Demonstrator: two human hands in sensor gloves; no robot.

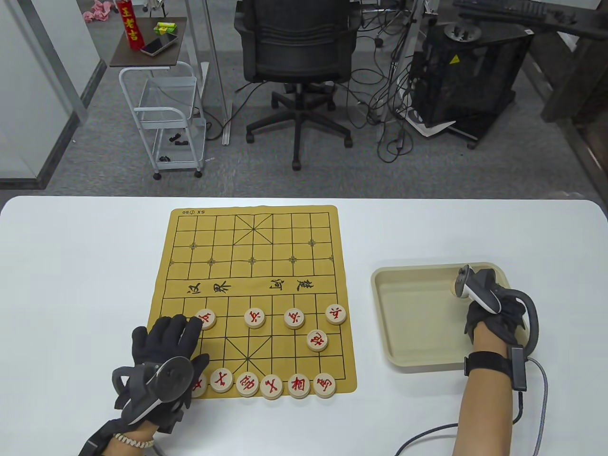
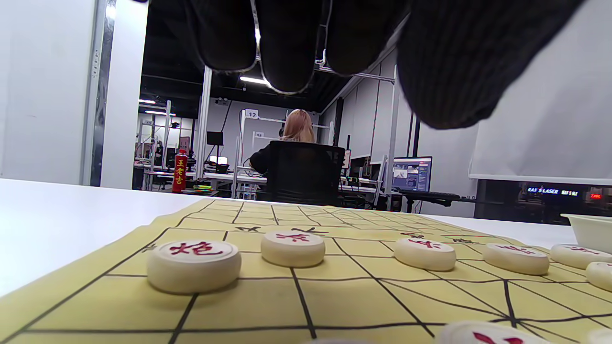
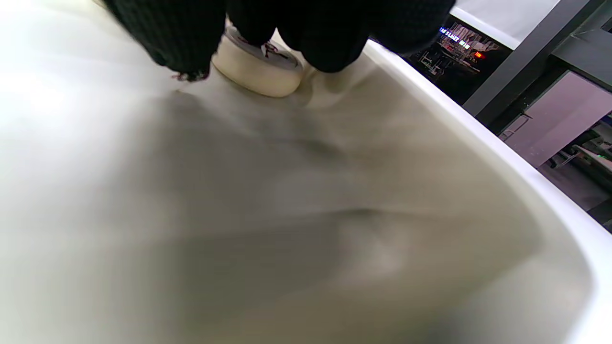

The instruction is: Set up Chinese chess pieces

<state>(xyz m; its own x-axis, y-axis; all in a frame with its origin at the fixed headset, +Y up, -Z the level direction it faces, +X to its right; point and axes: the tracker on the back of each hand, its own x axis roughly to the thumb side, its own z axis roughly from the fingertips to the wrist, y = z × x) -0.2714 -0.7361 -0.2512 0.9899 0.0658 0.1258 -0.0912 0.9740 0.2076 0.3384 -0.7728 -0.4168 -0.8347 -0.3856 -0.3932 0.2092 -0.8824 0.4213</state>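
Observation:
The yellow chess board lies mid-table. Round pale pieces with red characters stand on its near half: a soldier row, a cannon and a back row. My left hand hovers spread over the board's near left corner, holding nothing. In the left wrist view its fingers hang above another cannon piece, apart from it. My right hand reaches into the beige tray. Its fingertips close around one piece that rests on the tray floor at the far right corner.
The tray shows no other piece. White table lies left of the board. A cable trails from my right wrist. An office chair and a trolley stand beyond the far edge.

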